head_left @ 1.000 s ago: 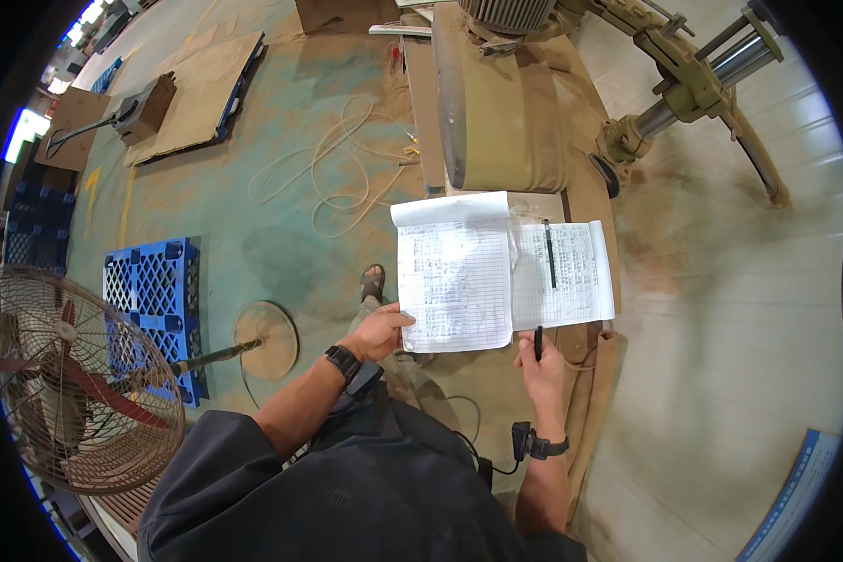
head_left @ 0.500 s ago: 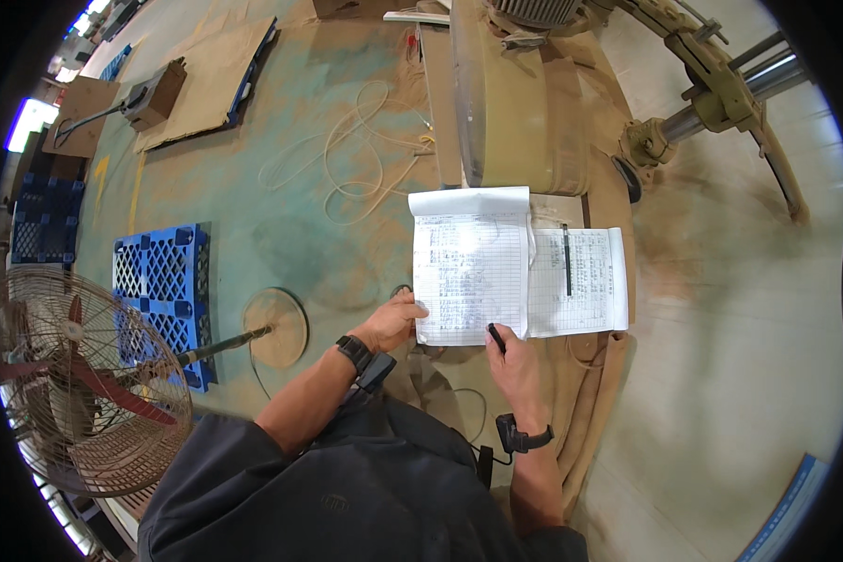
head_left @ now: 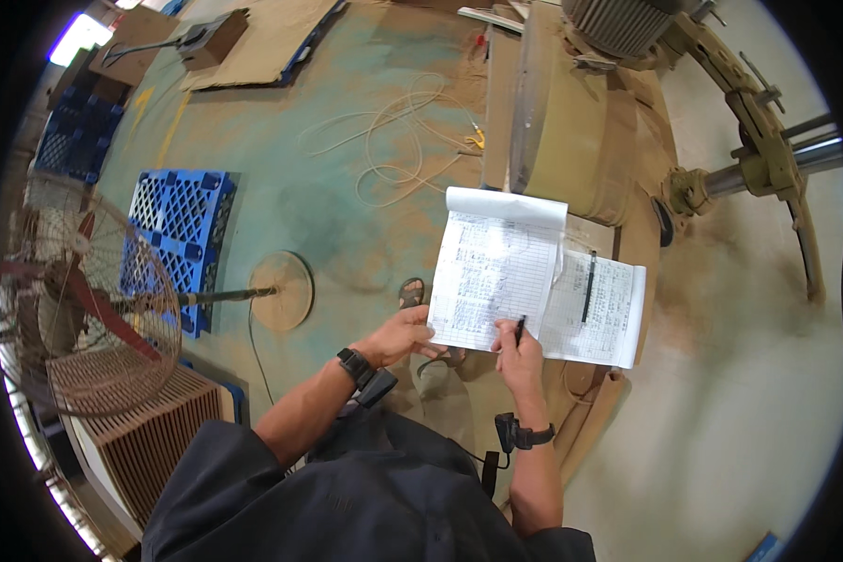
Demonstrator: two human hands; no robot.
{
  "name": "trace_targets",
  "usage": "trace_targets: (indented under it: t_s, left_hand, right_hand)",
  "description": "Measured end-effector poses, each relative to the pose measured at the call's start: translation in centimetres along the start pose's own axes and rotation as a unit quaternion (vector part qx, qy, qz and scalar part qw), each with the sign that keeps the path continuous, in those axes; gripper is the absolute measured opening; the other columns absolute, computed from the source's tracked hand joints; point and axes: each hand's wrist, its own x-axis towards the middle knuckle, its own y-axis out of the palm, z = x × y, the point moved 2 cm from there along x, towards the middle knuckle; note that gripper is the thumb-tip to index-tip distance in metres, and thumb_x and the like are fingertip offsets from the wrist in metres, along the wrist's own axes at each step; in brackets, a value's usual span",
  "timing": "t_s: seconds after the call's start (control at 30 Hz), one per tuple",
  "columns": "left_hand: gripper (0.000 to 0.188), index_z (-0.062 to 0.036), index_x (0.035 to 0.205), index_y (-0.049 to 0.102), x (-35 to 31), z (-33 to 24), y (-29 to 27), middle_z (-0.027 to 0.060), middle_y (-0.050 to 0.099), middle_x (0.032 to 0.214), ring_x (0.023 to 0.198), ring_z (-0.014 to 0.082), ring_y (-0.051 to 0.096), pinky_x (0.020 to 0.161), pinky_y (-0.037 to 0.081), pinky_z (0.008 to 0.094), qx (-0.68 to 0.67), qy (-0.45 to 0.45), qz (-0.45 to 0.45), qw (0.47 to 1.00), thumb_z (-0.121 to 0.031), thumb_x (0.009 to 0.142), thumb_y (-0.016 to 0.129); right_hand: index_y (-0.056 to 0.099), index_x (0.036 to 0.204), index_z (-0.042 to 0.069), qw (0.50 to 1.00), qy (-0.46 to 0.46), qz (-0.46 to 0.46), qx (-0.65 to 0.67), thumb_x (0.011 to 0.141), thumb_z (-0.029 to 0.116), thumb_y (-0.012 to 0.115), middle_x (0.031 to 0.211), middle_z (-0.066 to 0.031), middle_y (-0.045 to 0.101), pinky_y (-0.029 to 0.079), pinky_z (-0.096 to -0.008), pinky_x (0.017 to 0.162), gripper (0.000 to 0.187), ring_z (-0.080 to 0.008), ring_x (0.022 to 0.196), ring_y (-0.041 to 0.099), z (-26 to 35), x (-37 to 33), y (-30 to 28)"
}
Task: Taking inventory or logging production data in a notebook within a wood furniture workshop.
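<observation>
A ruled pad of paper sheets (head_left: 482,253), filled with handwriting and with its top sheets folded back, lies in front of me, a little tilted. My left hand (head_left: 401,337) grips its lower left edge, thumb on top and fingers partly hidden beneath. Between the fingers of my right hand (head_left: 519,363) is a black pen (head_left: 521,327), held over the pad's lower right part. A second written sheet pad (head_left: 613,314) lies partly under the first on the right. Across that one rests another dark pen (head_left: 589,288). I wear a dark band on each wrist.
A dusty machine with a motor (head_left: 618,23) and an olive housing (head_left: 571,131) stands beyond the pads. At left are a caged fan (head_left: 94,290), its round base (head_left: 283,290), a blue plastic pallet (head_left: 178,234) and stacked brown sheets (head_left: 150,445). A pale hose (head_left: 393,140) coils on the floor.
The view has shifted, and the pad appears tilted clockwise. The pen in my right hand now stands more upright, leaning slightly right instead of left. My left hand keeps its hold on the pad.
</observation>
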Motion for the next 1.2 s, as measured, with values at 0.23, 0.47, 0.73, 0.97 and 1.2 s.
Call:
trace_targets:
  t_s: [0.23,0.47,0.73,0.97,1.2]
  left_hand:
    - [0.048,-0.0023,0.149,0.049,-1.1,0.0,1.4,0.0085,0.063,0.132,0.116,0.0181,0.065,0.090,0.062,0.0331,0.057,0.079,-0.053,0.994,-0.005,0.101,0.051]
    - [0.048,0.0001,0.149,0.048,-0.5,1.3,2.7,0.0106,0.063,0.134,0.118,0.0195,0.066,0.088,0.063,0.0330,-0.004,0.103,-0.061,0.993,-0.003,0.101,0.051]
    - [0.053,0.0008,0.150,0.047,0.1,2.6,2.6,0.0134,0.061,0.135,0.119,0.0248,0.065,0.092,0.062,0.0395,-0.066,0.121,-0.050,0.989,0.000,0.097,0.048]
    - [0.054,0.0013,0.150,0.047,0.3,3.1,2.1,0.0108,0.062,0.135,0.119,0.0243,0.065,0.091,0.062,0.0381,-0.082,0.135,-0.028,0.987,0.001,0.096,0.050]
    - [0.051,-0.0017,0.147,0.050,-0.3,2.7,2.6,0.0076,0.063,0.133,0.115,0.0188,0.065,0.086,0.061,0.0340,-0.084,0.136,-0.036,0.986,0.001,0.096,0.052]
  right_hand:
    - [0.070,0.115,-0.001,0.991,-0.017,0.056,0.123,0.113,0.034,0.049,0.088,-0.0058,0.069,0.048,-0.0232,0.061,0.041,-0.0077,0.070,0.061,1.1,-1.1,-0.6]
    - [0.069,0.115,-0.002,0.977,-0.170,0.034,0.128,0.107,0.018,0.058,0.091,-0.0069,0.071,0.054,-0.0253,0.069,0.024,-0.0100,0.075,0.064,0.7,-1.0,1.6]
    - [0.070,0.107,0.000,0.984,-0.163,0.022,0.074,0.104,0.015,0.064,0.081,-0.0024,0.064,0.048,-0.0268,0.067,0.016,-0.0095,0.073,0.058,-1.2,-1.2,1.4]
    - [0.070,0.110,0.000,0.984,-0.174,0.003,0.034,0.106,0.018,0.061,0.084,-0.0043,0.068,0.053,-0.0254,0.068,0.020,-0.0100,0.073,0.062,0.1,-2.6,0.3]
    - [0.069,0.112,0.000,0.946,-0.307,-0.050,-0.097,0.102,0.008,0.060,0.092,-0.0098,0.066,0.052,-0.0326,0.070,0.015,-0.0226,0.080,0.066,2.0,-4.1,-3.1]
